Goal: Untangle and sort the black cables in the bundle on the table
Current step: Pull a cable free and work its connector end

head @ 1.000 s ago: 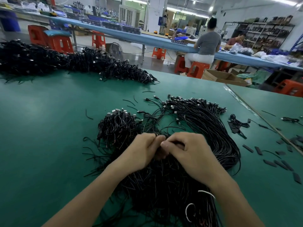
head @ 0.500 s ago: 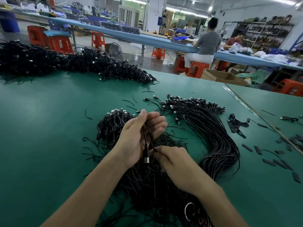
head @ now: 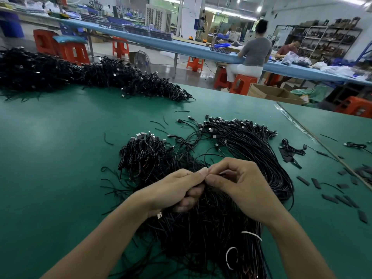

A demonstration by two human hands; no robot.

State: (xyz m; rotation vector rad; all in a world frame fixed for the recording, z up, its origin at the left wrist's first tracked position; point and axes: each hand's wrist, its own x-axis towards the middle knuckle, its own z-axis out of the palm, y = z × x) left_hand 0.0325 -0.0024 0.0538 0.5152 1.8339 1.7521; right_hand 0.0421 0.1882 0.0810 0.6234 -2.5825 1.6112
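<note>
No brand, label or writing can be read: the plugs and the cardboard boxes (head: 271, 93) beyond the worktop (head: 50, 158) are too small and blurred.

The bundle (head: 201, 228) of black cables is spread on the green worktop directly beneath both hands, and its near end is gathered by two white ties (head: 251, 234). The hands are brought together above its middle, thumb tips touching. The left hand (head: 177, 190) is closed, with its fingers curled under, and a cable (head: 204, 187) is pinched between thumb and forefinger; a metal plug (head: 159, 215) is seen projecting below the heel of that hand. The right hand (head: 241, 190) is narrowed to a pinch on the same strand, the remaining fingers being bent loosely above it.

Just beyond the hands to the right, a combed fan of cables (head: 241, 141) is laid out with its plugs lined up at the far end. To the left of that, a looped clump (head: 145, 152) is seen, touching the bundle. Short black pieces (head: 342, 200) are scattered on the worktop well to the right. A large heap of cables (head: 60, 73) is piled along the far left edge.
</note>
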